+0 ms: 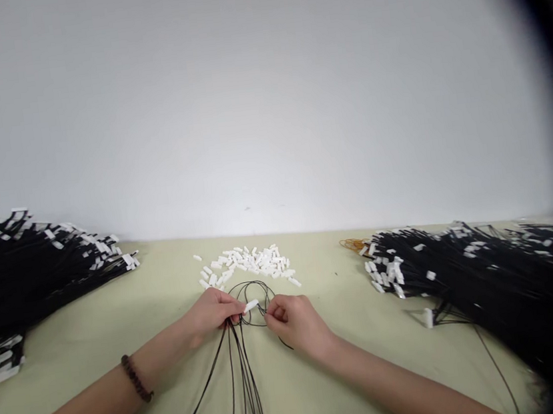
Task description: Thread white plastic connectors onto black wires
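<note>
Between my hands is a small white connector [251,305], pinched at its left end by my left hand [217,307]. Several thin black wires [245,365] run from under those same fingers down toward me, and others loop in circles just behind. My right hand [290,319] is closed in a pinch on the thin ends of black wire to the right of the connector. The exact tips are too small to make out. A dark beaded bracelet [136,378] circles my left wrist.
A loose pile of white connectors [257,261] lies behind my hands on the pale green table [164,274]. Large bundles of black wires with white connectors lie at left [22,272] and right [467,277]. Orange bands [353,244] sit beside the right bundle. A white wall [253,102] stands behind.
</note>
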Demonstrator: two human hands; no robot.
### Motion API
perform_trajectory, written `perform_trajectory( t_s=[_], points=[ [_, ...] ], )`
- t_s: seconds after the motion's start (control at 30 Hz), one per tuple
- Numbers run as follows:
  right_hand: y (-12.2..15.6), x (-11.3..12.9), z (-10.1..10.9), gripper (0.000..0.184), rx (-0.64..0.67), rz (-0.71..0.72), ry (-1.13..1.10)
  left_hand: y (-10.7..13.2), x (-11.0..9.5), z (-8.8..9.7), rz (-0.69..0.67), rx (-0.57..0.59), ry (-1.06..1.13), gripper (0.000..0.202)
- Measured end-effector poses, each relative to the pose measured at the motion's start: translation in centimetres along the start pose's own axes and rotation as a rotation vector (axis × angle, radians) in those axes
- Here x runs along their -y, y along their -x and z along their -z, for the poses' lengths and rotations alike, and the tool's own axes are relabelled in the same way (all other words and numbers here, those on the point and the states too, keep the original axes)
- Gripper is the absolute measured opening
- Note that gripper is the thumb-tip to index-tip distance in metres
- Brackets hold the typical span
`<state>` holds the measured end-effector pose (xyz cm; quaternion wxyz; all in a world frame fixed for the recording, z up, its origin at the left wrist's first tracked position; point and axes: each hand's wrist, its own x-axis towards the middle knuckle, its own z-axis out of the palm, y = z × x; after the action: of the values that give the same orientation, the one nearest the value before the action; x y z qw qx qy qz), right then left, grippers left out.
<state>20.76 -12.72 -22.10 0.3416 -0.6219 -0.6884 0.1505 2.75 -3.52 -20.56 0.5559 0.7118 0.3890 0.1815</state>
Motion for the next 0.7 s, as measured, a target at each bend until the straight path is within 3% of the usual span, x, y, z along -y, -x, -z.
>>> perform_trajectory(
  t_s=[0.27,0.5,0.7],
  points=[
    [0.38,1.01,0.36,0.014,-0.072,0.081,0.103,0.05,-0.09,-0.11,-0.001,-0.002,-0.008,0.038],
    [-0.31,0.47,-0.05,0.025,0.087,-0.186,-0.308,0.24,-0.19,-0.12,-0.004,0.008,0.001,0.036],
    [-0.21,0.43,-0.06,0.029,0.067,-0.213,-0.37,0.15,-0.06,-0.07,0.005,-0.004,-0.005,0.037]
  ],
)
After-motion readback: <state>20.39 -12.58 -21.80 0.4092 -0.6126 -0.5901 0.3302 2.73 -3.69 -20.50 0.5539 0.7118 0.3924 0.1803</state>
